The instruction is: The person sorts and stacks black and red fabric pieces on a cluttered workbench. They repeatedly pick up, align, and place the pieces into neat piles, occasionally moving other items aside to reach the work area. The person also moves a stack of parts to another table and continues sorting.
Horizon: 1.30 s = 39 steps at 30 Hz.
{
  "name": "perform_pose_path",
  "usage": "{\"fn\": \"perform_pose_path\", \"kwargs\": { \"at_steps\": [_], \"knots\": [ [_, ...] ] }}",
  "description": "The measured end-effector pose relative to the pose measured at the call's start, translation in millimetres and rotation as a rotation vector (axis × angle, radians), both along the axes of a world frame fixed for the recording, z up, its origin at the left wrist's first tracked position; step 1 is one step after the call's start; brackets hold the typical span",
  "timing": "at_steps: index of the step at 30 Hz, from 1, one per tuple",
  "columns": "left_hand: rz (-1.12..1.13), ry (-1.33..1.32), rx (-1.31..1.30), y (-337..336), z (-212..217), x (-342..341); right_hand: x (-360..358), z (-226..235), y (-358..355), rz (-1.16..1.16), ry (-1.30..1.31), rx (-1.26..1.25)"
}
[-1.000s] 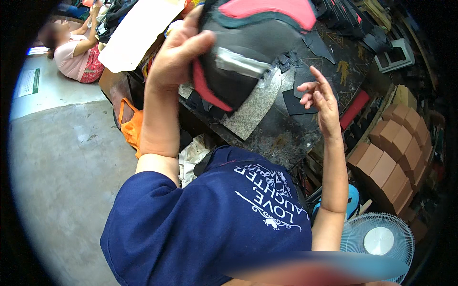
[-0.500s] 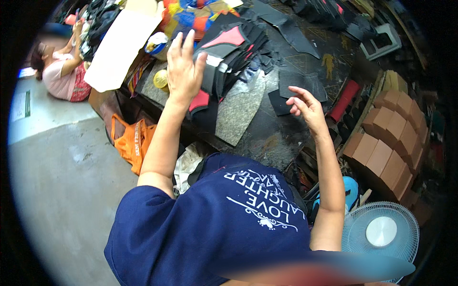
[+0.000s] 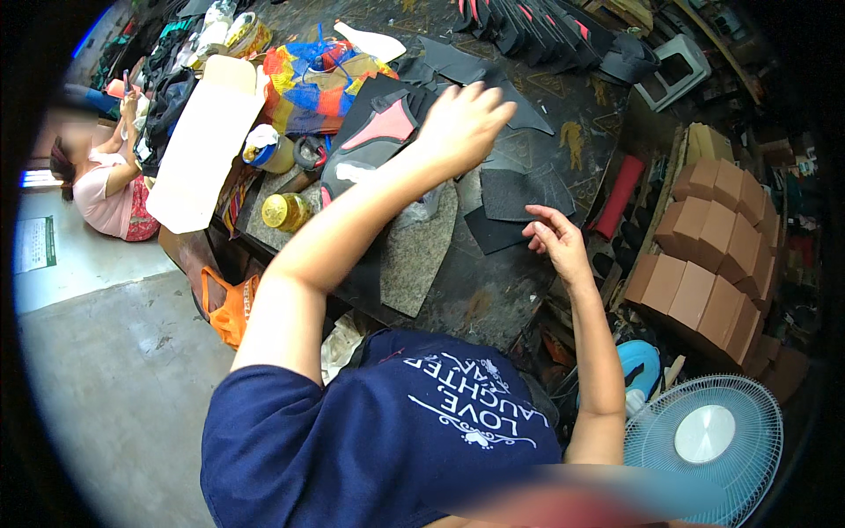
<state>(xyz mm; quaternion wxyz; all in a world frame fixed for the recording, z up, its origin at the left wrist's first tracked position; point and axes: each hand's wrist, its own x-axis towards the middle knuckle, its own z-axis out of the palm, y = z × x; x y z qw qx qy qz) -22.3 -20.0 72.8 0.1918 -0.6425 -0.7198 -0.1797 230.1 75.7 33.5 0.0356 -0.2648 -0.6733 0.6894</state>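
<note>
In the head view, a grey, speckled, flat slab with a curved side lies on the black, scuffed worktable. Beyond the slab, to its left, thin black panels with pink insets lie stacked, partly hidden by the left forearm. The bare left hand is beyond the slab, beside these panels, knuckles up, fingers bent; whether it grips anything, I cannot tell. Right of the slab, the bare right hand is loosely half-open, thumb apart, near a matte, dark grey, curve-edged sheet. Farther right lies a red cylindrical roll; left of the slab is a rounded, yellow-lidded jar.
</note>
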Motion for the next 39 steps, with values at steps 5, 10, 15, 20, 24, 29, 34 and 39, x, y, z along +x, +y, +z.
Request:
{"fn": "perform_pose_path", "kwargs": {
  "at_steps": [5, 10, 15, 20, 24, 29, 34, 39],
  "knots": [
    [0.200, 0.220, -0.470, 121, -68, -63, 4, 4, -8, 0.018, 0.025, 0.024],
    [0.217, 0.228, -0.804, 157, -107, -109, 28, 5, -8, -0.011, -0.030, 0.046],
    [0.096, 0.316, -0.737, 158, -59, -97, 51, -14, 7, -0.095, -0.042, 0.040],
    [-0.248, 0.177, 0.036, 106, 39, -36, 55, -4, 50, -0.418, 0.169, -0.102],
    [-0.506, 0.103, 0.136, 33, 63, 61, 53, 25, 64, -0.211, 0.390, -0.611],
    [-0.664, -0.136, -0.117, -23, 38, 143, 55, 24, 21, -0.139, 0.273, -0.730],
    [-0.506, -0.521, 0.283, -19, -2, 142, 81, 11, 18, -0.431, 0.263, -0.596],
    [-0.069, -0.471, 0.163, 40, -60, 71, 109, 14, 38, -0.462, 0.346, -0.633]
  ]
}}
